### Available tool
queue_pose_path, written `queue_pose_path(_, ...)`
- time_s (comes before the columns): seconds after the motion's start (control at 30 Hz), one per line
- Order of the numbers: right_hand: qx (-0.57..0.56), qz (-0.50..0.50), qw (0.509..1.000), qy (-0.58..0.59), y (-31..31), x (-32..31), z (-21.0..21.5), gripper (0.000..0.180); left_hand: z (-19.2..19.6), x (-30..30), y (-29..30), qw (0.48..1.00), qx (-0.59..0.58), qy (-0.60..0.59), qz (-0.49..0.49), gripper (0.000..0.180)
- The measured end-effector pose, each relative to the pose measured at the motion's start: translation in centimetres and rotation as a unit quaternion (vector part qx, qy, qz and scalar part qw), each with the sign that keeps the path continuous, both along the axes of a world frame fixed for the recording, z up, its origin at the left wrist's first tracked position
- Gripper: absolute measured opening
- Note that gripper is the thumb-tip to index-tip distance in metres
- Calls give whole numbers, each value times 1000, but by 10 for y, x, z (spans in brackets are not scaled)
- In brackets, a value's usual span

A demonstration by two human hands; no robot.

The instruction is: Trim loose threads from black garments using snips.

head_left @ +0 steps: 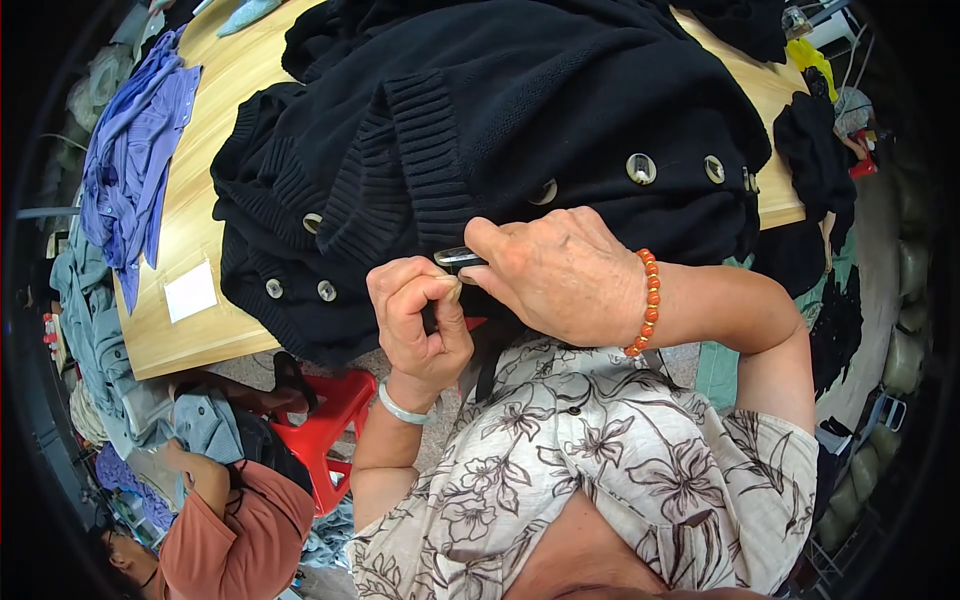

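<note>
A black knitted cardigan (560, 100) with ribbed edges lies heaped over the table in front of me. Large round buttons (641, 169) with pale, marbled centres run along its bands. My right hand (565, 270), wearing an orange bead bracelet, pinches a glossy dark-and-pale button (458, 257) at the cardigan's near edge. Close against it, my left hand (415, 310) is closed, thumb and forefinger pressed together right below the button. Whatever lies between those left fingertips is too small to make out.
On the wooden table (190, 330) are a purple garment (140, 150) and a white paper square (190, 291). Below the table's left part stands a red stool (320, 430). A person in a rust-coloured top (240, 530) sits at lower left, handling grey-blue cloth. More black garments (808, 150) hang at the right.
</note>
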State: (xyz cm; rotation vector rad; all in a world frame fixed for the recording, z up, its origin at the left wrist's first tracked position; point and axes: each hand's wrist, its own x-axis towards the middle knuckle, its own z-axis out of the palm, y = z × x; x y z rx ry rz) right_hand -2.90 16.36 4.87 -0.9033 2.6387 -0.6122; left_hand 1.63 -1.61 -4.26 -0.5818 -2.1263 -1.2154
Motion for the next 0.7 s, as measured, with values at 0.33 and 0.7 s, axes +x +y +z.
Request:
queue_pose_path(0.33, -79, -26, 996, 43, 15, 4, -13, 23, 24, 18, -4, 986, 59, -90, -125, 33)
queue_pose_path(0.7, -229, -166, 953, 110, 56, 6, -10, 24, 40, -14, -6, 994, -92, -24, 51, 46)
